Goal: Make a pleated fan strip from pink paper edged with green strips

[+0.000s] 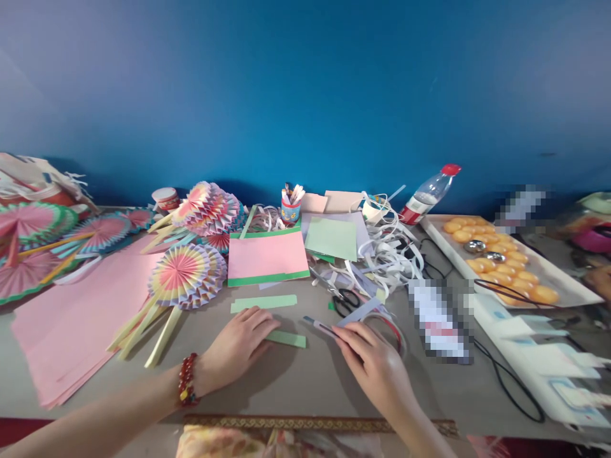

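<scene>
My left hand lies palm down on the table, its fingers over one end of a green paper strip. A second, paler green strip lies just beyond those fingers. Between the thumb and fingers of my right hand is a slim utility knife, its blade pointing left towards the green strip but apart from it. Black-handled scissors rest behind my right hand, near a lavender paper strip. Farther back lies a pink card with green edges.
Pleated paper fans and pink sheets cover the left side. White paper strips pile up at centre right. A tilted bottle, a tray of orange balls and a white power strip with cables stand on the right.
</scene>
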`<action>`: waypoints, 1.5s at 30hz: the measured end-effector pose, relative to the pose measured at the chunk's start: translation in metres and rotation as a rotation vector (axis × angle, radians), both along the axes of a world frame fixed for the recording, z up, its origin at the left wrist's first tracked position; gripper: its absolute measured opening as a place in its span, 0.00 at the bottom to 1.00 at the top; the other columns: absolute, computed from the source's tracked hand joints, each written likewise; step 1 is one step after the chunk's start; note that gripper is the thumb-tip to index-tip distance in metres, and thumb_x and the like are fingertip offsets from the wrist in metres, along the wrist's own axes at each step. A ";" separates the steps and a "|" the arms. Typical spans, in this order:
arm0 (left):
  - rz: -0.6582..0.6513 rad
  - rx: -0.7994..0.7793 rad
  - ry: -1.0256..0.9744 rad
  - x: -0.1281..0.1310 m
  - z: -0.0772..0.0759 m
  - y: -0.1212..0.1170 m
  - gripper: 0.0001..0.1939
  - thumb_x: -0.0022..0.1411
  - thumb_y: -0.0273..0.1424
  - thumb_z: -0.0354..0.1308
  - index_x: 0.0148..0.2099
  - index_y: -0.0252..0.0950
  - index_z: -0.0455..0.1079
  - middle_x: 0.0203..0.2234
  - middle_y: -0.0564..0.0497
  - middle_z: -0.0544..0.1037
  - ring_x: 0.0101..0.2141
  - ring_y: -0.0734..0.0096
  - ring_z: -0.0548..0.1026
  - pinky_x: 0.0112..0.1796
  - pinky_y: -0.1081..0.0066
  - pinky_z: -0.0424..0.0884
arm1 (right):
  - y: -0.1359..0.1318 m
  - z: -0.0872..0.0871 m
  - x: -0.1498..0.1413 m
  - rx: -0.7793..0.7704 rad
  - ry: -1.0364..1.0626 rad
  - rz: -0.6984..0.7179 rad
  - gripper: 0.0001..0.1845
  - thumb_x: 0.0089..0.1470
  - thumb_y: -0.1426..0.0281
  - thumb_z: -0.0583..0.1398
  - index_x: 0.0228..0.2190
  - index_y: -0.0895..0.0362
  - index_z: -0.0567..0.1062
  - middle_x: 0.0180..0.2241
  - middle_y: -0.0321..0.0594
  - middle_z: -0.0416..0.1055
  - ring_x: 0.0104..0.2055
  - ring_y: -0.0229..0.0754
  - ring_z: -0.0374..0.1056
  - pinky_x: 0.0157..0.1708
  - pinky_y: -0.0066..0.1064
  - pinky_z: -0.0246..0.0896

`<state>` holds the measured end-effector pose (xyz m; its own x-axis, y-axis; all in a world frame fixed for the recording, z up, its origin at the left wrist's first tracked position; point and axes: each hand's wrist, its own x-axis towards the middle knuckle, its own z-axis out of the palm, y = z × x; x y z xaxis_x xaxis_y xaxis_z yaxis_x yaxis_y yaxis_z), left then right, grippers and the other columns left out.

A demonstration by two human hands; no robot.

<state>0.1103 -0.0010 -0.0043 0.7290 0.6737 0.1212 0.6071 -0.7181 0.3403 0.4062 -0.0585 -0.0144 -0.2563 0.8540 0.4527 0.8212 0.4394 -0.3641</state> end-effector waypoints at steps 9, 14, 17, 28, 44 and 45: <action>-0.023 0.113 -0.062 0.003 -0.011 0.000 0.08 0.70 0.29 0.53 0.49 0.37 0.71 0.41 0.48 0.74 0.42 0.63 0.70 0.44 0.63 0.69 | -0.003 0.005 -0.003 0.006 -0.012 0.014 0.13 0.64 0.74 0.53 0.43 0.55 0.76 0.37 0.42 0.74 0.37 0.41 0.72 0.37 0.31 0.66; -0.076 0.315 -0.045 0.002 -0.011 -0.001 0.09 0.71 0.25 0.50 0.47 0.35 0.71 0.44 0.46 0.76 0.44 0.62 0.71 0.45 0.62 0.68 | -0.007 0.003 -0.004 -0.010 -0.033 0.046 0.14 0.64 0.76 0.52 0.42 0.55 0.77 0.36 0.42 0.73 0.36 0.41 0.71 0.36 0.31 0.65; -0.128 0.408 -0.058 0.001 -0.009 -0.001 0.10 0.71 0.23 0.49 0.47 0.34 0.71 0.43 0.46 0.77 0.43 0.63 0.72 0.46 0.62 0.68 | -0.011 0.002 -0.003 -0.008 -0.050 0.066 0.14 0.63 0.76 0.53 0.43 0.55 0.76 0.37 0.42 0.73 0.37 0.41 0.70 0.37 0.31 0.65; -0.139 0.478 -0.066 0.003 -0.007 -0.002 0.10 0.70 0.23 0.49 0.44 0.33 0.72 0.39 0.47 0.78 0.39 0.65 0.74 0.45 0.61 0.69 | -0.020 0.000 0.001 -0.032 -0.083 0.074 0.14 0.63 0.77 0.54 0.45 0.55 0.76 0.36 0.42 0.72 0.36 0.40 0.68 0.37 0.31 0.64; -0.371 0.003 0.090 0.009 -0.004 -0.005 0.47 0.65 0.57 0.47 0.73 0.32 0.39 0.69 0.40 0.47 0.68 0.58 0.48 0.67 0.57 0.41 | -0.017 0.004 -0.002 -0.071 -0.160 0.107 0.14 0.65 0.75 0.53 0.45 0.56 0.77 0.35 0.42 0.72 0.35 0.39 0.68 0.37 0.28 0.65; -0.370 -0.012 0.087 0.008 -0.004 -0.005 0.47 0.65 0.58 0.47 0.73 0.33 0.39 0.69 0.40 0.47 0.68 0.57 0.47 0.67 0.56 0.40 | -0.016 0.006 -0.002 -0.073 -0.165 0.107 0.15 0.65 0.75 0.53 0.44 0.56 0.78 0.34 0.42 0.72 0.35 0.39 0.69 0.37 0.28 0.65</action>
<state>0.1187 -0.0058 -0.0084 0.9304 0.3641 0.0413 0.3347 -0.8903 0.3086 0.4043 -0.0748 -0.0088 -0.4132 0.8468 0.3351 0.8223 0.5050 -0.2623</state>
